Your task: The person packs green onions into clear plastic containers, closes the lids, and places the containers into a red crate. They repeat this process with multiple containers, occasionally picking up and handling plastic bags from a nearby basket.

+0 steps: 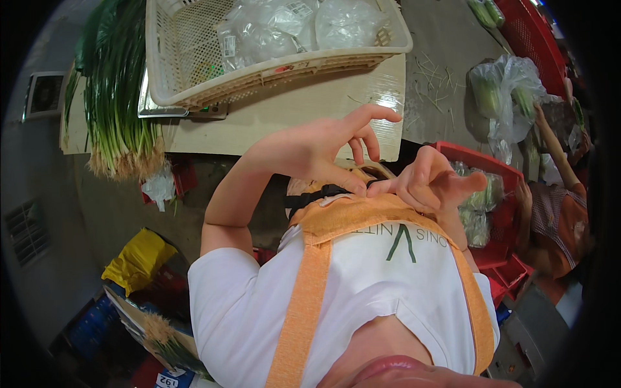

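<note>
My left hand (344,145) is held over the front of my orange apron (359,211), fingers spread and thumb tip at the apron's upper edge. From the other side my right hand (427,179) reaches in, some fingers bent, one fingertip close to my left thumb. Neither hand visibly holds anything; whether the fingertips touch the cloth or each other is unclear. A black strap (322,193) lies at my waist beside the fingertips. Beyond my hands, a white perforated plastic crate (271,72) holds clear plastic bags (271,34) with printed labels. Its near edge overhangs the pale tabletop (301,116).
Green onions (116,111) with roots lie left of the crate, beside a metal-edged device (162,104). At right are a red crate (509,213) of wrapped vegetables, bagged vegetables (514,92) and a co-worker (558,218). A yellow bag (138,259) is at lower left.
</note>
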`<action>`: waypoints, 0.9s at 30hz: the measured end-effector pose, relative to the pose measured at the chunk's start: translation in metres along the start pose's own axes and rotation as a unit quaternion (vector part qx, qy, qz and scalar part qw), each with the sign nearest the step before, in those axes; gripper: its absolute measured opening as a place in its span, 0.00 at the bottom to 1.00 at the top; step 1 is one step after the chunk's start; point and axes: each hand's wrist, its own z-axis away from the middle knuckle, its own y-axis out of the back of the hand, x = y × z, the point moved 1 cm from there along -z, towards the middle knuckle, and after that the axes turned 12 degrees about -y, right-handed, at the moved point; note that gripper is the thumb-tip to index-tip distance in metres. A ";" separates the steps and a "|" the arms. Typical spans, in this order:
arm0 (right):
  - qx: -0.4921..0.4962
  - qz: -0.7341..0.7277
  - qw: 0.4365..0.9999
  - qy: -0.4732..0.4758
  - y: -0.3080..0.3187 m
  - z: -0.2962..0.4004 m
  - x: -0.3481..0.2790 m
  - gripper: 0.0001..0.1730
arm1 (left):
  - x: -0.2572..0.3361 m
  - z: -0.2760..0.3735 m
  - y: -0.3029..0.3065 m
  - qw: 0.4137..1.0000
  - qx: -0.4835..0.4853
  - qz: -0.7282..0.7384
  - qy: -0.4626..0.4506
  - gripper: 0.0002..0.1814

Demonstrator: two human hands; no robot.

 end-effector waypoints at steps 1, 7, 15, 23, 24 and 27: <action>-0.001 0.006 1.000 0.001 0.001 0.003 -0.001 0.46 | 0.001 -0.002 -0.003 1.000 0.000 -0.004 -0.004 0.48; -0.026 0.033 0.999 -0.011 -0.002 0.017 -0.014 0.41 | -0.004 -0.015 -0.022 0.999 0.016 0.026 -0.016 0.51; -0.081 0.057 0.995 0.020 0.003 0.037 -0.025 0.43 | 0.006 -0.031 -0.045 0.996 0.048 0.071 0.002 0.51; -0.090 -0.049 0.991 0.090 0.011 0.055 -0.035 0.39 | -0.006 -0.047 -0.061 0.990 0.086 0.067 -0.092 0.23; -0.081 -0.057 0.990 0.098 0.011 0.057 -0.035 0.39 | -0.001 -0.049 -0.062 0.990 0.091 0.043 -0.102 0.17; -0.082 -0.062 0.989 0.109 0.010 0.062 -0.040 0.38 | 0.010 -0.059 -0.070 0.987 0.130 0.010 -0.093 0.06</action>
